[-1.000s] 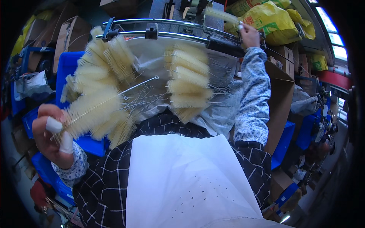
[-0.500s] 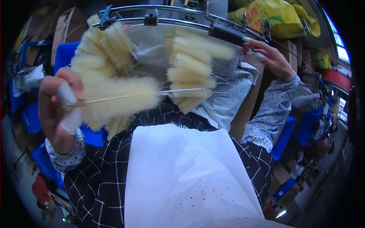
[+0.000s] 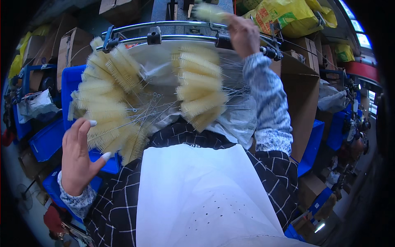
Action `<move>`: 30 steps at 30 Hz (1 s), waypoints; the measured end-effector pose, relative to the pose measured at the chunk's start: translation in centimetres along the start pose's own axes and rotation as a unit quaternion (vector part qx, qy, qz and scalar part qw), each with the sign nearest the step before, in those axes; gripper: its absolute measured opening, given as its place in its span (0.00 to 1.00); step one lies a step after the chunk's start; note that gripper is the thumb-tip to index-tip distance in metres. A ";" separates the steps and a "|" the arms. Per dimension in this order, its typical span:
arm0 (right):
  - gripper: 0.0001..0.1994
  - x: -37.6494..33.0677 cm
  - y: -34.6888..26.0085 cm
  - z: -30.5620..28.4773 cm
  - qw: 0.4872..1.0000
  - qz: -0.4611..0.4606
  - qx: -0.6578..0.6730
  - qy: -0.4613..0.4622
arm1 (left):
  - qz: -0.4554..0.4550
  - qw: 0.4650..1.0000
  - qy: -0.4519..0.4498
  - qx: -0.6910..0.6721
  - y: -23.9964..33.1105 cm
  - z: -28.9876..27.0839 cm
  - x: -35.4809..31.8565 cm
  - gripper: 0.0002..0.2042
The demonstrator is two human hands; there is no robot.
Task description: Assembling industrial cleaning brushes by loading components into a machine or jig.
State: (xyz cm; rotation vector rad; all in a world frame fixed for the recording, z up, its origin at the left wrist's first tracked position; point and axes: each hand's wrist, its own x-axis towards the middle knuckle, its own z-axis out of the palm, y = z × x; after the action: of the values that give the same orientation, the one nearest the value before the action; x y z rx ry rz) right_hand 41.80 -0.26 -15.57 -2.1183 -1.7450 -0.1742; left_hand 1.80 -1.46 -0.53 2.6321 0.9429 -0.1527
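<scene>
My left hand (image 3: 79,154) is open beside the left pile of cream bottle brushes (image 3: 109,90), thumb and fingers apart, white wraps on its fingertips. Nothing is in it. Those brushes lie fanned out, their looped wire handles pointing right. A second stack of bottle brushes (image 3: 199,82) rests in the middle, wire stems toward the right. Beyond the metal rails, my right hand (image 3: 245,35) is closed at the end of another bottle brush (image 3: 210,13), blurred by motion. Its fingertips are partly hidden by the back of the hand.
Two chrome rails (image 3: 177,38) with black clamps cross the far side of the grey sheet (image 3: 160,61). A blue bin (image 3: 73,68) stands under the left pile. An open carton (image 3: 299,105) is at the right, and a yellow bag (image 3: 284,16) sits at the far right.
My left hand has let go of a bottle brush, which joins the left pile, and has opened. My right hand has moved left and away, over the rails, and now has a brush.
</scene>
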 end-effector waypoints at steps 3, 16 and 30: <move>0.13 1.0 4.6 3.5 0.992 0.022 -0.097 0.076 | -0.115 0.991 -0.066 -0.010 -1.6 0.9 -2.2 0.33; 0.14 2.5 4.5 4.6 0.994 0.075 -0.078 -0.023 | -0.119 0.979 -0.043 -0.162 -2.2 0.4 -2.0 0.23; 0.28 2.4 8.7 4.8 0.976 0.086 -0.197 0.020 | -0.007 0.895 0.297 -0.333 -3.0 0.3 -1.0 0.18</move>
State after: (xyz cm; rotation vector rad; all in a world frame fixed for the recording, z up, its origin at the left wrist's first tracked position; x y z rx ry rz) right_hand 49.97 2.46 -21.07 -2.5095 -1.5944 -0.5485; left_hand -0.87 0.08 -1.41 2.0241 0.9574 0.8678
